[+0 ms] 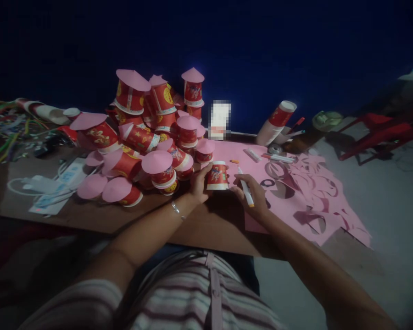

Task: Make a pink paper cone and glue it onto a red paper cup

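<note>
A red paper cup (217, 176) with a printed pattern is upside down in my left hand (201, 184), its wider white rim at the bottom. My left fingers wrap its left side. Just right of the cup, my right hand (253, 195) grips a white marker pen (245, 188), tip up and uncapped, with an orange end. An orange pen cap (234, 161) lies on the pink paper (227, 151) behind the cup. To the left is a pile of red cups topped with pink paper cones (157, 162).
Pink paper scraps (316, 192) spread over the right side of the table. A stack of cups (278, 120) leans at the back right, near pens (278, 158). A power strip (60, 188) with a white cable lies on the left. A red stool (368, 135) stands beyond.
</note>
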Action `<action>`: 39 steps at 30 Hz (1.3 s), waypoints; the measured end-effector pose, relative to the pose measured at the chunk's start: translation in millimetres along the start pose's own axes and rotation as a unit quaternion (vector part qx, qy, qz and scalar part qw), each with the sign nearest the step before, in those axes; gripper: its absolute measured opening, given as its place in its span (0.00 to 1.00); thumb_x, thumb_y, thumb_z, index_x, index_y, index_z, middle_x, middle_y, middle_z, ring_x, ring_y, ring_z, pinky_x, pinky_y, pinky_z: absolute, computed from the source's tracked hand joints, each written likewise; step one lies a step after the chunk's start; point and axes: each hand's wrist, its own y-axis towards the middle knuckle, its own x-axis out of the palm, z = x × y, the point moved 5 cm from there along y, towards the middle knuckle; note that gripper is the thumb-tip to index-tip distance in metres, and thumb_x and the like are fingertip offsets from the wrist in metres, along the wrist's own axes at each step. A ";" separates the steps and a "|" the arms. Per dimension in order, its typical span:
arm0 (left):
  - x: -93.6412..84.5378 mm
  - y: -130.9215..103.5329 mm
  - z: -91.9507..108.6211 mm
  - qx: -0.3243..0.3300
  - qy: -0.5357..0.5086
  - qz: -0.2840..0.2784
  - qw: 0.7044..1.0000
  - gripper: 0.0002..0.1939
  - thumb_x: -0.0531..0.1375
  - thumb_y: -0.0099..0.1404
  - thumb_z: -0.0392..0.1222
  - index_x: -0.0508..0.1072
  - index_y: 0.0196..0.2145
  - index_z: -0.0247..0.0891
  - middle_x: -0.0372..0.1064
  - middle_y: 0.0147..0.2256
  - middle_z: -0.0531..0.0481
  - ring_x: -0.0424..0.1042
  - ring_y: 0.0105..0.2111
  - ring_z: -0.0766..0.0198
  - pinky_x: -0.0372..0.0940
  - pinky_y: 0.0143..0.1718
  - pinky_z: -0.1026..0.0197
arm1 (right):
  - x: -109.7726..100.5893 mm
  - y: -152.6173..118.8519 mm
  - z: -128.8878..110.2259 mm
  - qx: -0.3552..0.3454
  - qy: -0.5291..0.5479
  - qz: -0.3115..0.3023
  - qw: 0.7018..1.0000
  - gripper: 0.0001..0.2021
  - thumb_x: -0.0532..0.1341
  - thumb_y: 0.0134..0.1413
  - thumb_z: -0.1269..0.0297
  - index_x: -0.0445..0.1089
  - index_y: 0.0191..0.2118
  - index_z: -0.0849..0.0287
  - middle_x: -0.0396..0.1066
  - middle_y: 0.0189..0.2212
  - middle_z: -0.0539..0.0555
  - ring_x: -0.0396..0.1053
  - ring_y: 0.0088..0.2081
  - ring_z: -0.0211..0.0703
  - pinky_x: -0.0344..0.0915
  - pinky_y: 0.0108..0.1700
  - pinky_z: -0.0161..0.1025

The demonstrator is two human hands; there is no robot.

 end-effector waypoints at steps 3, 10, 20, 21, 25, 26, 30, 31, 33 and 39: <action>-1.0 -0.9 -2.1 -0.001 0.019 -0.006 1.000 0.24 0.69 0.57 0.53 0.78 0.41 0.28 0.80 0.33 0.40 0.80 0.31 0.55 0.74 0.36 0.56 | 4.5 -5.8 -14.3 -0.053 -0.021 -0.004 0.998 0.13 0.62 0.65 0.61 0.66 0.53 0.55 0.75 0.37 0.54 0.75 0.33 0.43 0.70 0.33 0.38; 2.9 -3.1 2.9 0.042 0.056 -0.022 0.997 0.20 0.73 0.52 0.46 0.78 0.40 0.34 0.78 0.31 0.49 0.76 0.29 0.61 0.71 0.34 0.59 | 12.8 -13.2 -24.9 -0.120 -0.084 0.005 0.989 0.11 0.61 0.65 0.69 0.69 0.52 0.56 0.75 0.34 0.53 0.74 0.33 0.40 0.68 0.32 0.35; -8.1 0.5 1.0 0.014 0.069 0.049 0.996 0.22 0.70 0.53 0.48 0.78 0.41 0.29 0.80 0.33 0.40 0.79 0.30 0.56 0.72 0.36 0.56 | -9.5 -17.9 -40.1 -0.126 -0.034 0.029 0.991 0.14 0.61 0.66 0.64 0.74 0.55 0.53 0.74 0.34 0.53 0.73 0.30 0.40 0.71 0.31 0.36; -8.2 0.4 0.7 0.005 0.068 0.051 0.996 0.24 0.70 0.54 0.49 0.78 0.43 0.28 0.80 0.34 0.38 0.79 0.31 0.55 0.72 0.37 0.56 | -10.1 -17.5 -41.9 -0.126 -0.035 0.035 0.991 0.14 0.62 0.64 0.66 0.73 0.54 0.53 0.75 0.33 0.52 0.73 0.29 0.40 0.71 0.31 0.37; -5.3 1.2 1.7 0.012 0.069 0.030 0.997 0.26 0.68 0.54 0.49 0.77 0.46 0.27 0.80 0.38 0.35 0.81 0.37 0.50 0.73 0.37 0.54 | -13.6 -14.2 -46.9 -0.134 -0.043 0.072 0.987 0.13 0.65 0.59 0.69 0.71 0.50 0.53 0.78 0.31 0.51 0.75 0.29 0.42 0.73 0.31 0.37; -4.7 1.5 1.8 0.017 0.073 0.027 0.997 0.26 0.68 0.54 0.49 0.78 0.45 0.28 0.81 0.39 0.36 0.81 0.38 0.49 0.73 0.37 0.55 | -14.5 -12.9 -47.0 -0.130 -0.040 0.070 0.988 0.11 0.65 0.59 0.69 0.71 0.47 0.53 0.78 0.30 0.51 0.76 0.29 0.42 0.73 0.31 0.37; -3.9 1.9 0.5 0.019 0.085 0.026 0.996 0.24 0.68 0.55 0.48 0.78 0.46 0.31 0.81 0.39 0.37 0.81 0.37 0.50 0.73 0.34 0.56 | -17.1 -9.8 -43.7 -0.095 -0.037 0.024 0.995 0.03 0.64 0.59 0.67 0.71 0.39 0.53 0.77 0.28 0.51 0.76 0.28 0.44 0.73 0.28 0.38; -3.9 1.8 0.2 0.019 0.087 0.026 0.996 0.23 0.68 0.55 0.48 0.78 0.46 0.32 0.81 0.39 0.37 0.81 0.37 0.50 0.73 0.34 0.56 | -18.0 -10.3 -43.3 -0.091 -0.035 0.017 0.995 0.03 0.64 0.59 0.67 0.71 0.38 0.52 0.77 0.27 0.51 0.76 0.27 0.44 0.73 0.28 0.39; -4.6 1.8 -0.4 0.018 0.087 0.025 0.996 0.23 0.68 0.55 0.47 0.78 0.46 0.31 0.81 0.40 0.37 0.81 0.38 0.49 0.73 0.36 0.56 | -19.1 -11.9 -43.0 -0.086 -0.026 0.007 0.996 0.02 0.64 0.58 0.66 0.72 0.37 0.53 0.77 0.28 0.51 0.76 0.27 0.43 0.74 0.29 0.39; -8.3 4.7 -3.3 0.000 0.079 0.012 0.997 0.24 0.66 0.57 0.49 0.77 0.47 0.31 0.80 0.43 0.36 0.80 0.42 0.47 0.74 0.38 0.54 | -16.6 -12.7 -47.5 -0.095 0.017 -0.018 0.995 0.03 0.63 0.59 0.69 0.71 0.38 0.54 0.77 0.28 0.50 0.75 0.28 0.39 0.71 0.28 0.35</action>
